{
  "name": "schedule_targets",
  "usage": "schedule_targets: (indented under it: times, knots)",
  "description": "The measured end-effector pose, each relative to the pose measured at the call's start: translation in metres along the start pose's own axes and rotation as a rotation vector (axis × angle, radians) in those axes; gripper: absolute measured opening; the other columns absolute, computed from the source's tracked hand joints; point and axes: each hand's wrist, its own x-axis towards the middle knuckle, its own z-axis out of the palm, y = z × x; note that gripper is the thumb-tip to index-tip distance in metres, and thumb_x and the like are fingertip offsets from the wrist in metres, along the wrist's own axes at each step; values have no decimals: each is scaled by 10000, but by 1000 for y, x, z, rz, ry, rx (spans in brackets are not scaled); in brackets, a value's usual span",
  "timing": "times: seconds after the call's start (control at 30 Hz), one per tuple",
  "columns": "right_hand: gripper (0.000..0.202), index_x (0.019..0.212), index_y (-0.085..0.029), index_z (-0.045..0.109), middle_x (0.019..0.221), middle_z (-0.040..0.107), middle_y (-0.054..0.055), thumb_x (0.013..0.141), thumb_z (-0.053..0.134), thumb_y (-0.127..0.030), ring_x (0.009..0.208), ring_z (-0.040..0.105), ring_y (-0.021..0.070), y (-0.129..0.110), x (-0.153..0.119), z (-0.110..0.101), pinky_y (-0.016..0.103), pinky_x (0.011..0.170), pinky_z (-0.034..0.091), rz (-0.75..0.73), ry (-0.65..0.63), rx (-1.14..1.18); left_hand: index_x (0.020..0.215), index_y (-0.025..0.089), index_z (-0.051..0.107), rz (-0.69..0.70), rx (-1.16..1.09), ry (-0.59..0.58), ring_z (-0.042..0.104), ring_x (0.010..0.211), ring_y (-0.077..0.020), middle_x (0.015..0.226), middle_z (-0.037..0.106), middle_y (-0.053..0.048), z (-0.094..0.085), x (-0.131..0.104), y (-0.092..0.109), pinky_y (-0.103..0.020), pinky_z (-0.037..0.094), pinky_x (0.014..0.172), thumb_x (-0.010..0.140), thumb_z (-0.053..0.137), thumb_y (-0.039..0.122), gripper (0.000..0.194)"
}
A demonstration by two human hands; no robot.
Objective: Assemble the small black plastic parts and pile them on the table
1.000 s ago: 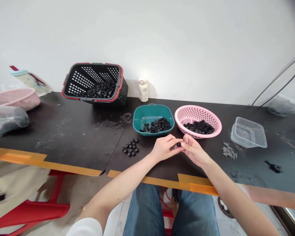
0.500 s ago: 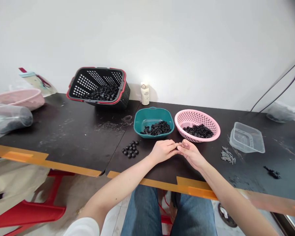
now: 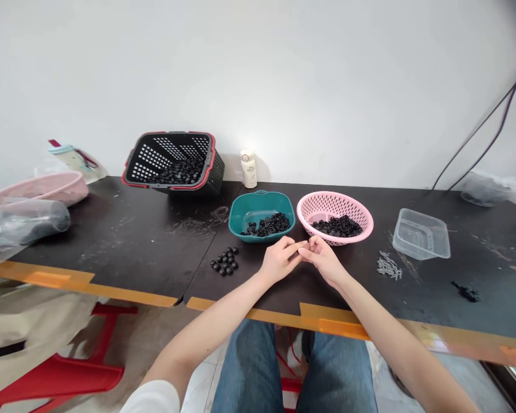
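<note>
My left hand (image 3: 280, 258) and my right hand (image 3: 324, 261) meet fingertip to fingertip above the table, just in front of the two bowls. Both are closed in a pinch on a small black part, which the fingers now almost wholly hide. Behind my left hand stands a teal basin (image 3: 236, 221) holding loose black parts (image 3: 269, 225). A pink perforated basket (image 3: 367, 215) with black ring-like pieces (image 3: 339, 226) is just behind my right hand. Left of my left hand, several round black caps (image 3: 225, 261) lie in a group on the table.
A black basket with a red rim (image 3: 212, 166), holding black parts, leans at the back left beside a white bottle (image 3: 249, 170). To the right lie grey sticks (image 3: 389, 265), a clear plastic box (image 3: 421, 235) and a black cluster (image 3: 465, 291). Orange tape (image 3: 335, 326) runs along the table edge.
The camera view has shifted slightly. My hands stay joined, with the fingertips turned a little, and the dark part that showed between them is now mostly covered.
</note>
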Motion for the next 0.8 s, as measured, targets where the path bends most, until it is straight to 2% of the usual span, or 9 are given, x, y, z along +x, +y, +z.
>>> schedule_targets:
  times: [0.1, 0.2, 0.27, 0.37, 0.47, 0.57, 0.7, 0.8]
  knots:
    - [418, 814, -213, 446, 760, 642, -29, 667, 804, -370, 722, 620, 112, -3, 1, -2, 280, 717, 539, -41, -24, -63, 1106, 180, 649, 8, -11, -17, 625, 845, -137, 938, 650, -60, -7, 6, 6, -250, 538, 737, 901, 539, 244, 241]
    - [379, 818, -206, 479, 759, 653, 5, 717, 732, -469, 717, 642, 153, -1, 2, -6, 285, 635, 535, -106, 54, -218, 1121, 195, 630, -20, 2, -134, 640, 913, -158, 990, 685, -59, -23, 9, 8, -289, 539, 818, 926, 506, 263, 241]
    - [359, 819, -203, 503, 737, 651, 20, 751, 682, -505, 678, 631, 163, -1, 4, -11, 279, 583, 512, -175, 123, -368, 1130, 215, 620, -79, 34, -202, 654, 947, -162, 1054, 692, -50, -39, 4, 6, -292, 538, 850, 929, 506, 299, 245]
    - [307, 829, -197, 543, 758, 645, 39, 791, 643, -485, 677, 608, 167, -1, 5, -18, 301, 629, 509, -314, 184, -612, 1117, 240, 623, -159, 132, -289, 667, 955, -164, 1087, 698, -26, -66, -16, -2, -317, 529, 901, 925, 513, 333, 240]
    - [249, 850, -195, 563, 773, 637, 43, 824, 609, -437, 693, 601, 171, 0, 5, -20, 314, 675, 503, -398, 210, -772, 1047, 267, 668, -160, 268, -363, 628, 1057, -190, 1138, 678, -21, -91, -45, -10, -455, 390, 1080, 908, 544, 339, 199]
    - [212, 884, -194, 569, 780, 644, 38, 836, 589, -399, 689, 606, 170, 3, 3, -19, 316, 689, 498, -385, 188, -837, 1055, 310, 679, -181, 430, -386, 569, 1142, -223, 1232, 627, -24, -110, -68, -17, -581, 223, 1137, 907, 544, 322, 201]
    - [187, 896, -192, 576, 784, 655, 32, 832, 582, -368, 676, 607, 164, 6, 2, -18, 316, 705, 494, -369, 168, -884, 1128, 329, 653, -159, 569, -403, 511, 1214, -248, 1319, 570, -31, -127, -83, -25, -642, 100, 1137, 924, 486, 255, 274]
    - [176, 894, -191, 577, 765, 648, 25, 834, 571, -357, 677, 605, 163, 6, 2, -18, 313, 710, 487, -380, 181, -894, 1095, 310, 667, -112, 594, -392, 521, 1203, -251, 1315, 574, -33, -139, -83, -29, -638, 65, 1139, 918, 487, 277, 255]
